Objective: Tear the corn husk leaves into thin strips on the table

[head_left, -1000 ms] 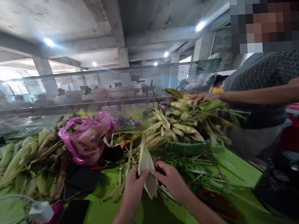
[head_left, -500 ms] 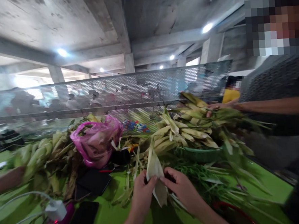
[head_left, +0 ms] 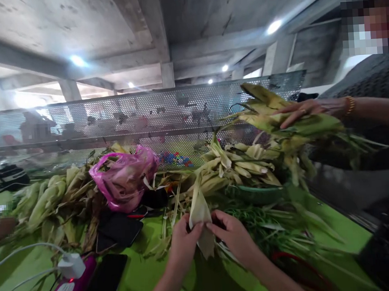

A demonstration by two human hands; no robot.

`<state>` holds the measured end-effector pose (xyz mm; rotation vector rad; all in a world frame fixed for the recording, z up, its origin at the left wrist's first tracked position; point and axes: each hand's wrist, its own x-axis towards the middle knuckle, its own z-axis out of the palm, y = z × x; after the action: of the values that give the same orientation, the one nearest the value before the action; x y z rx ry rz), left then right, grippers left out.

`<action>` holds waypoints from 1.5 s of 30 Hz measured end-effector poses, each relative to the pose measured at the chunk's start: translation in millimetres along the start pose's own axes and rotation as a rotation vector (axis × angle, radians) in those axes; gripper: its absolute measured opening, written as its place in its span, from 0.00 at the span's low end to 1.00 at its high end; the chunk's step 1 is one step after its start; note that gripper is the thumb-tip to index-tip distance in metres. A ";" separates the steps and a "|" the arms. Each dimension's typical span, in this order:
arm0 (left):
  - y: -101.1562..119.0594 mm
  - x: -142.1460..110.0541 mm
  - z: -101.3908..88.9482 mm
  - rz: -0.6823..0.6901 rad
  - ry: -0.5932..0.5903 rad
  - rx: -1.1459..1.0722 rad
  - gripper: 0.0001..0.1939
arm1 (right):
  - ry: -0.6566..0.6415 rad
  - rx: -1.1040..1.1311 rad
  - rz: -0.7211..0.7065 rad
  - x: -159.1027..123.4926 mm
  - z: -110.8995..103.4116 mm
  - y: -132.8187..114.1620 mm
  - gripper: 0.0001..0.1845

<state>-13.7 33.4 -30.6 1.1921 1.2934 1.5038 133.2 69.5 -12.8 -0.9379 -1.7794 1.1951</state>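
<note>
Between my two hands a pale corn husk (head_left: pixel 200 209) stands upright over the green table, its pointed tip up and its lower end hanging below my thumbs. My left hand (head_left: pixel 184 239) pinches the husk on its left side. On the opposite edge my right hand (head_left: pixel 231 233) pinches it too, the thumb tips close together at the middle. The fingers behind the husk are partly hidden. Beyond my hands lies a heap of corn husks (head_left: pixel 244 162) in and around a green basket (head_left: pixel 258 194). Green shredded strands (head_left: pixel 261 218) spread just right of my right hand.
At the right a co-worker's hand (head_left: pixel 306 111) holds a bundle of husks (head_left: pixel 271 110) raised. A pink plastic bag (head_left: pixel 124 178), black pouch (head_left: pixel 120 229), phone (head_left: pixel 105 280) and purple power strip (head_left: pixel 69 289) with cables lie left. A perforated metal partition (head_left: pixel 130 118) crosses the back.
The co-worker's hand has lifted a bundle of husks up from the heap, toward the right. My hands keep pinching the same husk, almost unmoved. The hand at far left has drawn back.
</note>
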 end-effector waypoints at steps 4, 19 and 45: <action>1.6 -1.1 -0.8 0.017 -0.015 0.035 0.13 | 0.018 -0.035 -0.010 -2.0 1.1 -4.3 0.09; 5.9 -2.6 -0.1 0.020 -0.014 0.117 0.09 | 0.012 -0.030 0.013 -3.2 1.0 -3.3 0.08; -3.5 -8.2 5.0 0.063 -0.006 0.137 0.10 | -0.075 0.122 0.004 -1.2 1.3 -8.9 0.09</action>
<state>-6.9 27.2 -35.2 1.3353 1.3847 1.4744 131.3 65.5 -4.9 -0.8356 -1.7416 1.3411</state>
